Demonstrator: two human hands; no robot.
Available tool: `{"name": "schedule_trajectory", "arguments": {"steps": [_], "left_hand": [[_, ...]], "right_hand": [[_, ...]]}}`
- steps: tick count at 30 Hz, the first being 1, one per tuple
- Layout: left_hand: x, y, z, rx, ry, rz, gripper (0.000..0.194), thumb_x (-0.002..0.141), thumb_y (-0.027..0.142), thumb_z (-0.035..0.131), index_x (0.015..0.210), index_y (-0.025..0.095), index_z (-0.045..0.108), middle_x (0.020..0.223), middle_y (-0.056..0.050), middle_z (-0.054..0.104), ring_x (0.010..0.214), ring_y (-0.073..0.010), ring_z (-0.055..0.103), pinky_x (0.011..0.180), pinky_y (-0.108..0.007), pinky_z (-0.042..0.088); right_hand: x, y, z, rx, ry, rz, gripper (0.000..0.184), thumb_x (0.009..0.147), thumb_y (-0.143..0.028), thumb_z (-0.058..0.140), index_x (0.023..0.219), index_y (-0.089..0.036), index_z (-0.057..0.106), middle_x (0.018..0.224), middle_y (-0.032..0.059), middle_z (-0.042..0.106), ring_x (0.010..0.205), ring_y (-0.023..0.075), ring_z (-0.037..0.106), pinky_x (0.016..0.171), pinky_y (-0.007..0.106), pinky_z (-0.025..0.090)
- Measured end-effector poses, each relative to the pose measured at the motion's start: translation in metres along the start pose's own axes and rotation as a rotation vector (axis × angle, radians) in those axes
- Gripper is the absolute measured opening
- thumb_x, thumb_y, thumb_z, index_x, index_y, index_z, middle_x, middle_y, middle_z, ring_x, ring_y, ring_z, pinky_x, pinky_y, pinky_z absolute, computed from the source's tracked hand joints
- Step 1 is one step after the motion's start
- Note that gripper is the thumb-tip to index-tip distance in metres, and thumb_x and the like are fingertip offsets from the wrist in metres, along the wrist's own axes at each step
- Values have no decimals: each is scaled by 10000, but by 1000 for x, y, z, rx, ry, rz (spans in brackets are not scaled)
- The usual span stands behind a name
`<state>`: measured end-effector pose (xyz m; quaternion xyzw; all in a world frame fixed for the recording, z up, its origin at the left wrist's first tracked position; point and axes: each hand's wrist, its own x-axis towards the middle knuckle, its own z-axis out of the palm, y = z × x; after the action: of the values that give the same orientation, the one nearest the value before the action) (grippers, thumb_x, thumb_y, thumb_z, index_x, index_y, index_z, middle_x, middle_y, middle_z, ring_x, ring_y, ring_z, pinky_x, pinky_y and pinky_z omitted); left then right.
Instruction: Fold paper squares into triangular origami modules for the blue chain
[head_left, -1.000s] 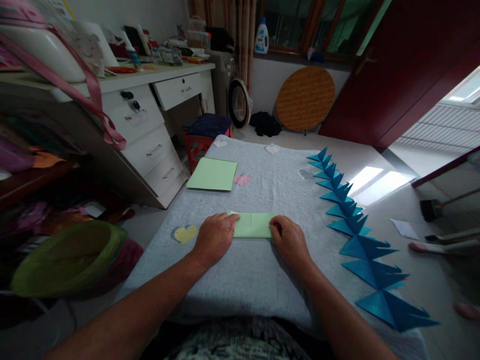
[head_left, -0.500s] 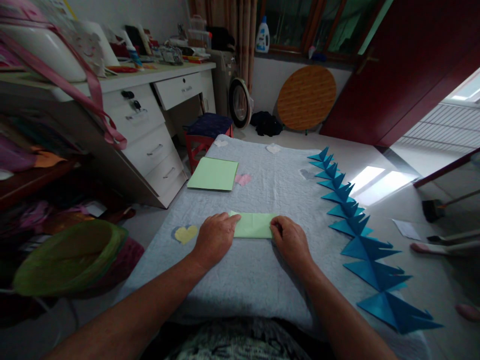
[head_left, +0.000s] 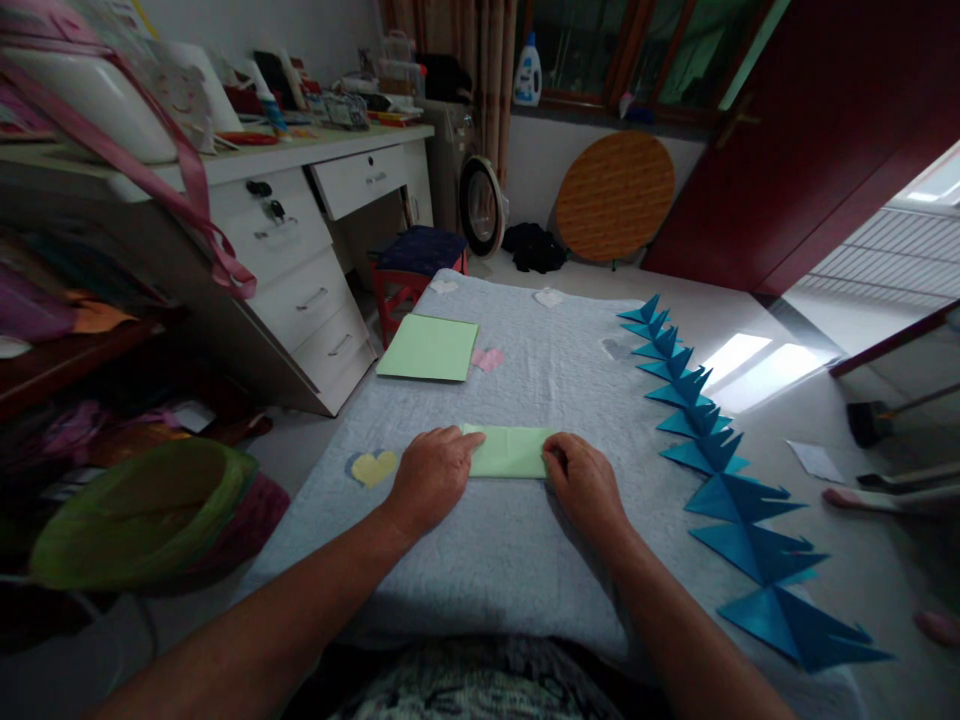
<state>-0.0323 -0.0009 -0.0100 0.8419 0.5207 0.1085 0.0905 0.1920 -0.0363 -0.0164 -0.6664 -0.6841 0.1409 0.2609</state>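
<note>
A light green sheet of paper point(head_left: 510, 453), folded into a flat rectangle, lies on the cloth-covered table in front of me. My left hand point(head_left: 433, 470) grips its left end, with the thumb stretched over the top left corner. At the right end, my right hand point(head_left: 586, 478) pinches the paper between thumb and curled fingers. Farther off to the left rests a stack of light green square paper point(head_left: 429, 348). Several blue folded paper cranes point(head_left: 739, 497) stand in a row along the table's right side.
The pale blue cloth point(head_left: 480, 560) has heart patches. A white desk point(head_left: 281, 250) and a stool point(head_left: 420, 250) stand at the left, near a green-rimmed basket point(head_left: 142, 515). A washing machine with its door open point(head_left: 482, 207) and a round wooden board point(head_left: 616, 196) are behind.
Both hands keep the same hold on the folded green paper. The whole view has shifted very slightly; nothing on the table has visibly moved.
</note>
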Motion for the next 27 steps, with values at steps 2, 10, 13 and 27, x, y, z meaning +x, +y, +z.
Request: {"name": "schedule_trajectory", "arguments": {"steps": [2,10,13,27], "left_hand": [[0,0,1,11,5,1,359,945,148,508,1242,224,696,973,-77,709,916,-228,645,857,-365,497],[1,1,1,41,3,-12,379,932,131,500,1241,233,694,960,-69,699,915,-230,638,847,-357,490],[1,2,0,50,-5,-15,385,926,124,494,1235,243,690,966,-63,696,909,-222,630,847,-350,484],[0,3,-2,108,-32,8,385,927,126,479,1240,241,671,935,-70,639,904,-238,594,825,-363,462]], "right_hand": [[0,0,0,-2,-1,10,147,884,-199,502,882,-179,648,835,61,683,768,206,620,712,304,405],[1,-1,-1,-9,-5,20,155,894,-209,497,888,-182,649,841,62,689,786,208,629,725,302,408],[1,-1,-1,-11,-2,18,152,889,-206,499,883,-186,649,837,58,686,773,201,625,720,297,409],[2,0,0,-25,-8,8,164,892,-202,497,889,-183,660,839,62,686,766,196,619,706,291,407]]}}
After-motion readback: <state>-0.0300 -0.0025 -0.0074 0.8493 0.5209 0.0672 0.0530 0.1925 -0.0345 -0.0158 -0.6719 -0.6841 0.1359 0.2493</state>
